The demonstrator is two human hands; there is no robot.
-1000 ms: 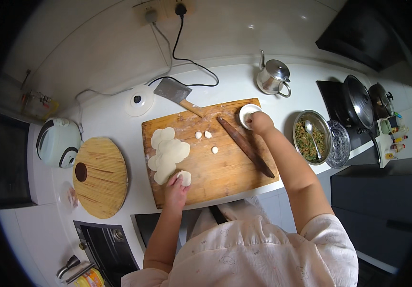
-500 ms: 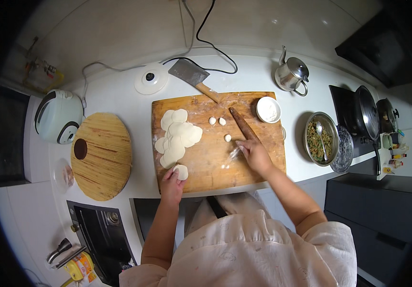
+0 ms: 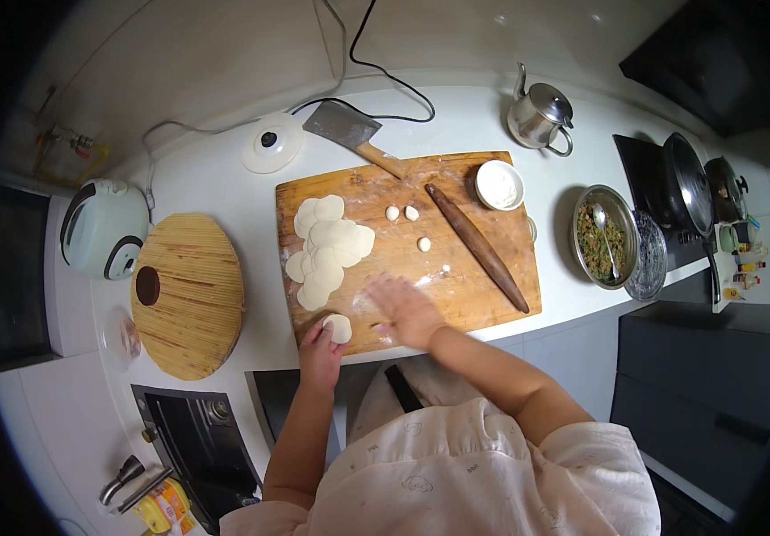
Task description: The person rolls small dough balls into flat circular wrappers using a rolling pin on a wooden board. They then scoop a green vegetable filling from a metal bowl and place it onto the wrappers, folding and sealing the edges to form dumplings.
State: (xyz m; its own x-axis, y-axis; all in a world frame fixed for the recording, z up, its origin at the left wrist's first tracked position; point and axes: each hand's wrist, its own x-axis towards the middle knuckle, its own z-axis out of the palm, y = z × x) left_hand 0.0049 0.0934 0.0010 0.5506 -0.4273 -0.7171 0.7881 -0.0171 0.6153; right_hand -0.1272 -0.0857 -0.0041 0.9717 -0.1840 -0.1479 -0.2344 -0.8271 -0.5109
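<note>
At the near left of the wooden board (image 3: 385, 336), my left hand (image 3: 318, 357) pinches the edge of a small round dough wrapper (image 3: 338, 330). My right hand (image 3: 405, 313) is open, slightly blurred, its fingers stretched out flat over the floured near middle of the board. Just beyond the left hand lies a heap of overlapping rolled wrappers (image 3: 332, 238). Three small dough balls (image 3: 423, 244) sit around the board's centre. To their right a dark, tapered rolling pin (image 3: 480, 249) lies slantwise, untouched. A white bowl of flour (image 3: 498, 186) stands at the far right corner.
Right of the board are a metal bowl of chopped filling (image 3: 588, 246) with a spoon and a clear lid (image 3: 649, 268). A cleaver (image 3: 342, 124) rests on the far edge, near a white lid (image 3: 273, 143). A steel kettle (image 3: 538, 119) stands behind; a slatted round lid (image 3: 193, 304) lies left.
My right hand has let go of the rolling pin and moved left, opening flat over the board. The rolling pin lies free. My left hand still holds the wrapper.
</note>
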